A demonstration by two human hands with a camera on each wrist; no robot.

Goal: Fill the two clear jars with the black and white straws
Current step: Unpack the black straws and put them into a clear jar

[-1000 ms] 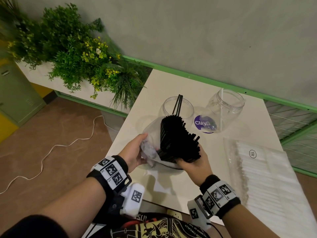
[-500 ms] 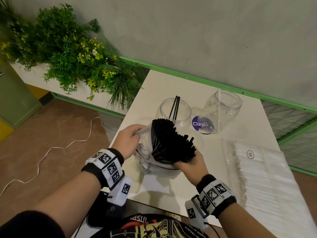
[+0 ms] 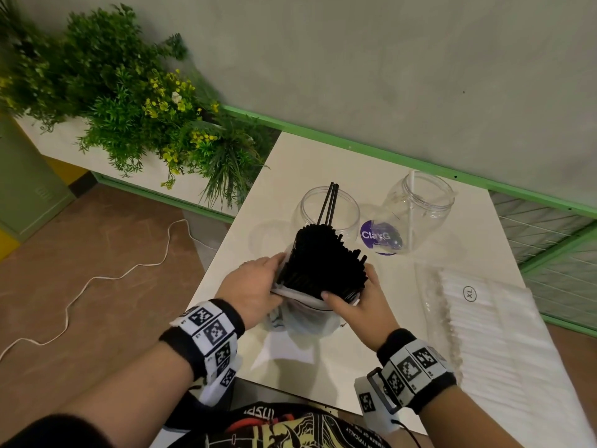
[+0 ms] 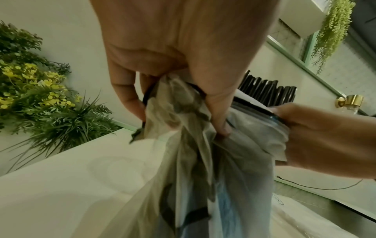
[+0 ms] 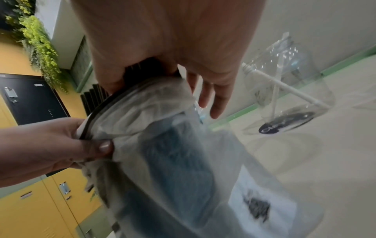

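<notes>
We found the task barely begun. On the table (image 3: 323, 163), the pack of white straws (image 3: 504, 334) lay unopened at the right. The left jar (image 3: 326, 210) held only a few black straws, the right jar (image 3: 420, 205) a single white straw. Near us, the left hand (image 3: 255, 286) pinched the plastic bag (image 3: 300, 315); the right hand (image 3: 361, 302) gripped the bundle of black straws (image 3: 323, 260) standing in it.

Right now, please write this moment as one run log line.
left hand: grips bag | right hand: grips black straws | left jar: few black | right jar: one white
</notes>
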